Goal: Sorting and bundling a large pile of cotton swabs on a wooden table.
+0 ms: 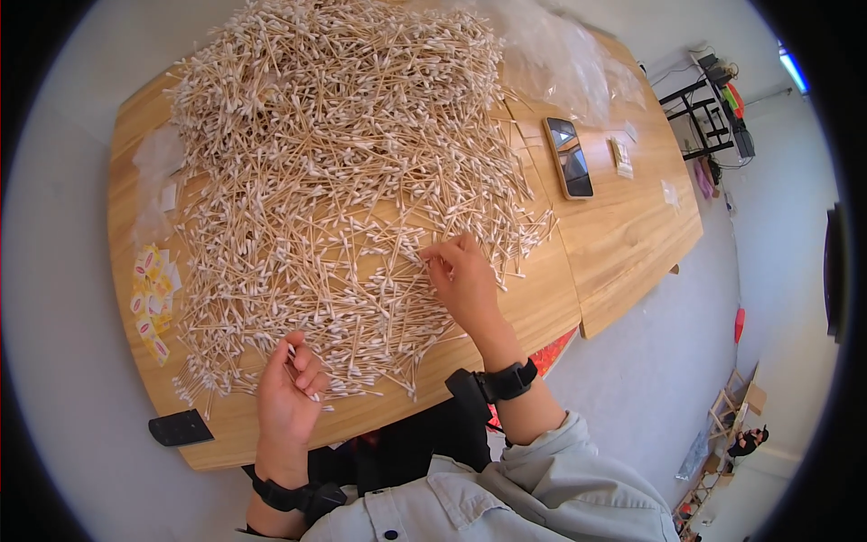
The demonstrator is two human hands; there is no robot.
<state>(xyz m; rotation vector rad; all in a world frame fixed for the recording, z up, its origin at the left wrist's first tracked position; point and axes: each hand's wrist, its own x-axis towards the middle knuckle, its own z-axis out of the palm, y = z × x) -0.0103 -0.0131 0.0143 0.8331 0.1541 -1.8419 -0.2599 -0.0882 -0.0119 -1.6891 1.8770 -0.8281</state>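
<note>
A huge heap of wooden-stick cotton swabs [325, 163] covers most of a light wooden table [623, 244]. My right hand [465, 280] reaches into the heap's near right edge, thumb and fingers pinched on a swab or two. My left hand [289, 388] is curled near the table's front edge, holding a small bunch of swabs upright between its fingers. Both wrists wear black bands.
A phone [569, 158] lies face up to the right of the heap, with clear plastic bags [560, 63] behind it. Small yellow and red packets [152, 298] sit at the left edge. A black object [181, 427] rests at the front left corner. Small cards lie at far right.
</note>
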